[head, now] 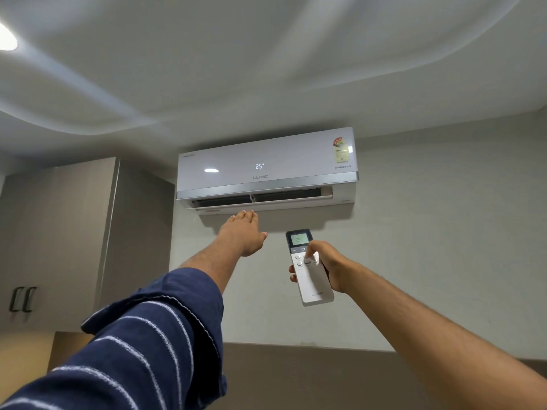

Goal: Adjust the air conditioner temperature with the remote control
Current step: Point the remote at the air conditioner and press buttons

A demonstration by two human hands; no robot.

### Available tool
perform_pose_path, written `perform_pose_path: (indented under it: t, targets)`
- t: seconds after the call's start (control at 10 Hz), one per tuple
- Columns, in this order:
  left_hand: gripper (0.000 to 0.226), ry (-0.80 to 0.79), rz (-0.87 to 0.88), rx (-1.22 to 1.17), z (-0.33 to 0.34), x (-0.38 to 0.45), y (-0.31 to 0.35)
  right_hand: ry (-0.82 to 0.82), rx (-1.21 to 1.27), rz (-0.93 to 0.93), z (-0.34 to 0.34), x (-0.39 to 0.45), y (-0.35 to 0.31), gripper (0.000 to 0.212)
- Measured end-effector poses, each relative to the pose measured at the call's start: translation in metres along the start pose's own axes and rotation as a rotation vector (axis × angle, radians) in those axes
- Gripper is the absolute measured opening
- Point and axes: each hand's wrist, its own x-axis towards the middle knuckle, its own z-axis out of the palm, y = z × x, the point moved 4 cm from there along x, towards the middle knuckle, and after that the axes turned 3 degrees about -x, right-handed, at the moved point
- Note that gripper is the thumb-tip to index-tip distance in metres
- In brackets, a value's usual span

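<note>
A white wall-mounted air conditioner (266,170) hangs high on the wall, its front display reading 25 and its lower flap open. My right hand (328,266) holds a white remote control (313,287) upright below it, thumb resting on the buttons under the remote's lit screen, which also reads 25. My left hand (244,233) is stretched up flat, fingers together, with its fingertips just under the air conditioner's open vent. It holds nothing. A dark blue striped sleeve covers my left forearm.
A tall grey cupboard (74,232) with dark handles (22,298) stands to the left of the unit. A ceiling light (6,39) glows at the upper left. A darker wall panel (296,377) runs along the bottom.
</note>
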Motion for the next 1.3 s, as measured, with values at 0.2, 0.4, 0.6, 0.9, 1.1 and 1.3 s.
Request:
perform_pose_path:
  t: [0.2, 0.4, 0.6, 0.9, 1.1, 1.3]
  targets:
    - [0.068, -0.006, -0.005, -0.002, -0.001, 0.000, 0.000, -0.012, -0.006, -0.033, 0.001, 0.000, 0.001, 0.022]
    - [0.068, -0.014, -0.005, 0.003, -0.002, -0.001, 0.000, -0.007, 0.008, -0.040, 0.002, -0.002, -0.001, 0.019]
    - [0.069, 0.000, -0.005, 0.008, -0.005, -0.002, 0.002, -0.022, 0.022, -0.034, 0.005, -0.006, -0.006, 0.018]
    - [0.069, 0.007, -0.004, 0.005, -0.009, -0.004, 0.002, 0.003, 0.009, -0.039, 0.006, -0.008, -0.010, 0.020]
    - [0.069, 0.003, -0.010, 0.004, -0.010, -0.007, -0.001, 0.027, 0.018, -0.036, 0.006, -0.010, -0.010, 0.021]
    - [0.069, -0.007, -0.010, 0.010, -0.010, -0.009, -0.002, 0.028, 0.016, -0.033, 0.007, -0.011, -0.010, 0.020]
